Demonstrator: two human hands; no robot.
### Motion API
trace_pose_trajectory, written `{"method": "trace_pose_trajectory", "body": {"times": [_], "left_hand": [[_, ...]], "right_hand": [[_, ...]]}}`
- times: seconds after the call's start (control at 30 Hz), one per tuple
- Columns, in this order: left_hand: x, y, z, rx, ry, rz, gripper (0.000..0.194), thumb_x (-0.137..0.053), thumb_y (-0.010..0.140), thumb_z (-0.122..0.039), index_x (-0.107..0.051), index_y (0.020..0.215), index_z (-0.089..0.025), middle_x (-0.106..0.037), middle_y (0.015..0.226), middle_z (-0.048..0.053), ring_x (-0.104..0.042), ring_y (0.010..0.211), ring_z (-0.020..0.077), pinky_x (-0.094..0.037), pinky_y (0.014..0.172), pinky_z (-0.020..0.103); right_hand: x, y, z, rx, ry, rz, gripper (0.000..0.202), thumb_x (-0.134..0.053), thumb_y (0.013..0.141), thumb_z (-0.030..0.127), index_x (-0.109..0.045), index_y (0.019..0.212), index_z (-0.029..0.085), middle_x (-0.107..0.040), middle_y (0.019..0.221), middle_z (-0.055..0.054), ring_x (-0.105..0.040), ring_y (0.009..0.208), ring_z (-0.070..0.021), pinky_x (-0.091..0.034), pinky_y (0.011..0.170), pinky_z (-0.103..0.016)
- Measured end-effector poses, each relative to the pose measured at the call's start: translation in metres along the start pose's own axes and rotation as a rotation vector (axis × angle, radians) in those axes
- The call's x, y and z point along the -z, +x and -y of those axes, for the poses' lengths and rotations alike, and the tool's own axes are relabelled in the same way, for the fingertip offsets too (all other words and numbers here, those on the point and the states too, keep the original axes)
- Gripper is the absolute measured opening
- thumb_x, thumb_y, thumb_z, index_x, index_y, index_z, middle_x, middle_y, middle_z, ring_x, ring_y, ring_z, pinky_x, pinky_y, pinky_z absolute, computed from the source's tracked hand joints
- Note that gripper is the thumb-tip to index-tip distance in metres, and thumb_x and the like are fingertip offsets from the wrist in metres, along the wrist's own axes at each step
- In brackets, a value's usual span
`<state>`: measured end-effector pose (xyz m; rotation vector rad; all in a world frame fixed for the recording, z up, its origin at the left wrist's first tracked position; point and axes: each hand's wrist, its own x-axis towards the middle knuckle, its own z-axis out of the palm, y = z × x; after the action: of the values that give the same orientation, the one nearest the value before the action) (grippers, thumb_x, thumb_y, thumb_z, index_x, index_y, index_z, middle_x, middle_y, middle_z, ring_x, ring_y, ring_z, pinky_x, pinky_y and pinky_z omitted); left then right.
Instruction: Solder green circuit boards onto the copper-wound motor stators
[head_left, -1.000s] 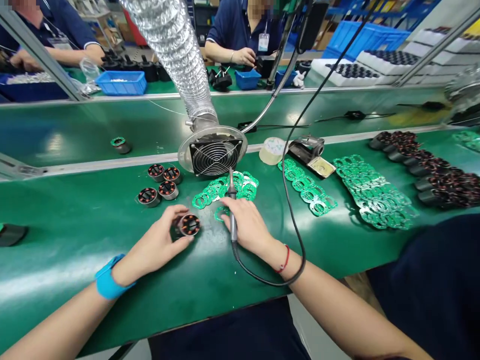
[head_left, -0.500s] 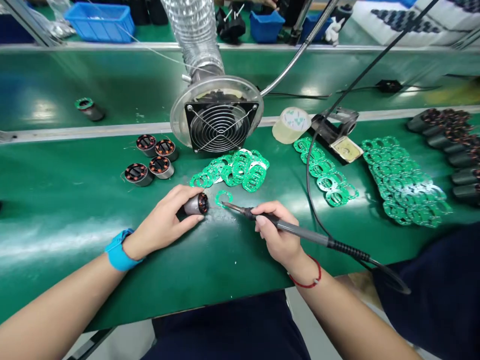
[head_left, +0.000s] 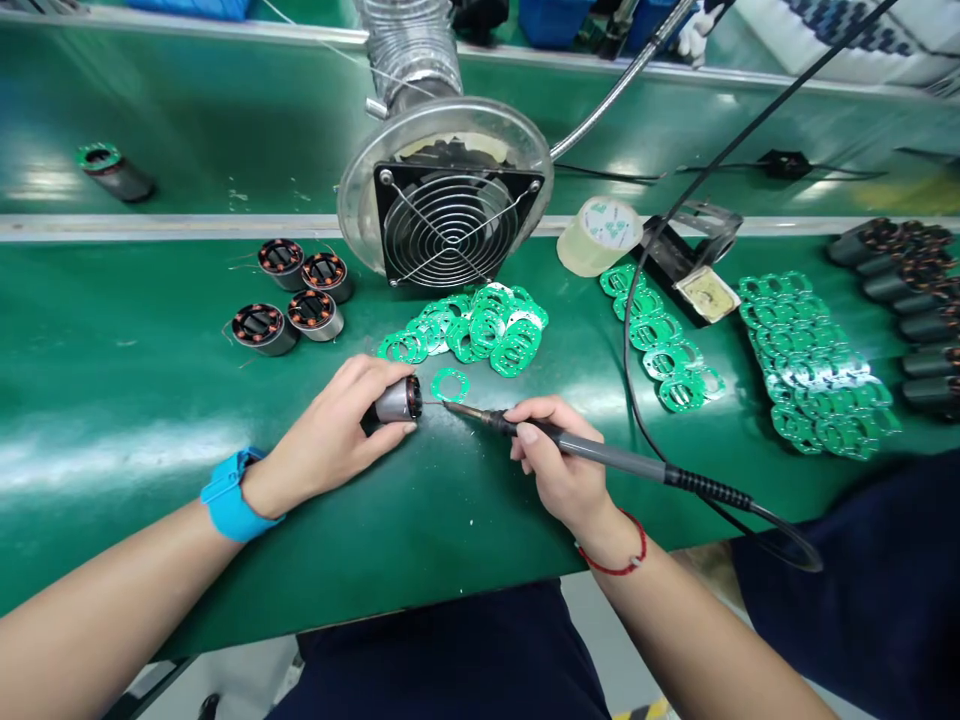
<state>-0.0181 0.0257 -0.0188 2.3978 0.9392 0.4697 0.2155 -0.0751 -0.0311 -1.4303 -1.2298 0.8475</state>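
My left hand point(head_left: 351, 418) grips a motor stator point(head_left: 395, 400), a grey cylinder lying on its side with its wound end facing right. A thin wire sticks out of that end to the right. In my right hand point(head_left: 559, 455) is a soldering iron point(head_left: 600, 452), held like a pen. Its tip points left and sits at the wire's outer end, by the lower edge of a single green ring-shaped circuit board point(head_left: 450, 385). Whether the tip touches the wire or the board I cannot tell. Behind lies a heap of similar ring boards point(head_left: 480, 325).
Several upright stators point(head_left: 262, 328) stand at left. A fume fan point(head_left: 450, 225) is behind the heap. Tape roll point(head_left: 600, 237), iron stand with sponge point(head_left: 706, 293), board panels point(head_left: 814, 360) and more stators point(head_left: 930, 325) fill the right. The iron's cable point(head_left: 628, 370) crosses the bench.
The camera view has shifted and tilted down. My left hand still holds the stator and my right hand the soldering iron; the iron's tip now sits slightly lower against the ring board.
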Motion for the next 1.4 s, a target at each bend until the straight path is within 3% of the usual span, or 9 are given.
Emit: {"method": "trace_pose_trajectory", "body": {"times": [0.17,0.4,0.5,0.63,0.7,0.9,1.17,1.4], "left_hand": [[0.000,0.000,0.001,0.006,0.003,-0.009,0.035,-0.056,0.094,-0.031,-0.052,0.127,-0.020,-0.060,0.116,0.008,-0.057,0.110,0.0227,-0.049,0.098,0.039],[-0.002,0.001,0.000,-0.027,0.037,0.002,0.033,-0.055,0.094,-0.030,-0.052,0.125,-0.018,-0.059,0.116,0.009,-0.056,0.109,0.0233,-0.050,0.096,0.040],[-0.002,0.001,0.000,-0.019,0.035,-0.002,0.033,-0.055,0.093,-0.030,-0.053,0.125,-0.019,-0.059,0.116,0.009,-0.056,0.109,0.0239,-0.050,0.096,0.041],[-0.003,0.000,0.001,-0.007,0.038,0.006,0.037,-0.055,0.093,-0.032,-0.053,0.127,-0.020,-0.059,0.115,0.009,-0.055,0.109,0.0248,-0.049,0.097,0.042],[-0.004,0.000,0.002,-0.004,0.043,0.012,0.038,-0.056,0.092,-0.033,-0.053,0.128,-0.021,-0.059,0.115,0.009,-0.055,0.109,0.0248,-0.049,0.097,0.042],[-0.004,0.001,0.002,-0.030,0.044,0.008,0.036,-0.054,0.093,-0.031,-0.053,0.127,-0.018,-0.058,0.113,0.010,-0.055,0.108,0.0238,-0.050,0.096,0.040],[-0.004,0.002,0.002,-0.038,0.052,0.003,0.036,-0.055,0.093,-0.030,-0.052,0.126,-0.018,-0.058,0.112,0.009,-0.055,0.106,0.0235,-0.050,0.095,0.039],[-0.005,0.001,0.002,-0.073,0.057,-0.010,0.035,-0.056,0.094,-0.028,-0.051,0.126,-0.016,-0.057,0.112,0.010,-0.055,0.105,0.0229,-0.050,0.094,0.037]], "right_hand": [[0.000,-0.001,0.000,0.000,-0.029,-0.042,0.015,-0.057,0.087,0.035,-0.066,0.088,0.022,-0.059,0.055,0.006,-0.048,0.041,-0.0089,-0.041,0.045,-0.023],[0.000,-0.001,0.002,0.065,-0.086,-0.005,0.011,-0.057,0.088,0.028,-0.066,0.088,0.022,-0.060,0.055,0.007,-0.049,0.040,-0.0077,-0.042,0.043,-0.022],[0.000,-0.001,0.006,0.190,-0.227,0.017,0.009,-0.056,0.087,0.024,-0.065,0.085,0.023,-0.064,0.057,0.005,-0.055,0.042,-0.0086,-0.045,0.043,-0.021],[-0.003,-0.003,0.010,0.533,-0.387,0.071,0.010,-0.056,0.084,0.016,-0.064,0.086,0.023,-0.073,0.065,0.002,-0.064,0.048,-0.0112,-0.051,0.048,-0.022],[-0.004,-0.004,0.010,0.611,-0.418,0.073,0.011,-0.056,0.085,0.016,-0.063,0.088,0.024,-0.073,0.066,0.002,-0.066,0.049,-0.0122,-0.053,0.048,-0.023],[-0.003,-0.011,0.007,0.437,-0.363,-0.079,0.011,-0.056,0.090,0.020,-0.063,0.096,0.024,-0.075,0.078,0.000,-0.066,0.050,-0.0109,-0.055,0.053,-0.023],[-0.004,-0.008,0.009,0.366,-0.338,0.016,0.008,-0.057,0.089,0.017,-0.062,0.092,0.023,-0.070,0.066,0.004,-0.065,0.049,-0.0095,-0.050,0.048,-0.019],[-0.008,-0.007,0.008,0.721,-0.542,0.112,0.009,-0.055,0.087,0.015,-0.058,0.092,0.021,-0.070,0.060,0.002,-0.065,0.046,-0.0122,-0.051,0.047,-0.022]]}}
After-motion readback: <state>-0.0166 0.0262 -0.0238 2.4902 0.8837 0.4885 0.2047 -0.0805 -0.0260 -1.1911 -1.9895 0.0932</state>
